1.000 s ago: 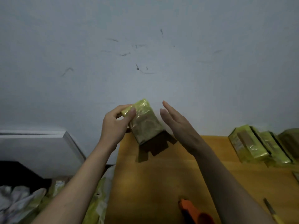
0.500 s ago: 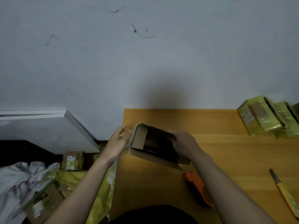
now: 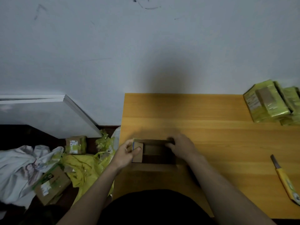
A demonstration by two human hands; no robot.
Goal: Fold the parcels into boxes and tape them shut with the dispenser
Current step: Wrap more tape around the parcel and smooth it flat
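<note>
Hands (image 3: pixel 125 152) (image 3: pixel 181 147) grip open box (image 3: pixel 154 151); its interior too dark to read.

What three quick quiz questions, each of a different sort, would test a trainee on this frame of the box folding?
1. True or false: the cardboard box lies open on the wooden table, held at both ends.
2. Which hand pinches the end flap with the blue stripe? A) left hand B) right hand C) neither
3. Fill in: the yellow-handled knife lies on the table to the ______ of the box.

Key
1. True.
2. A; the thumb lies on the flap.
3. Right, apart from both hands. The yellow-wrapped parcels sit at the far right corner.
</note>
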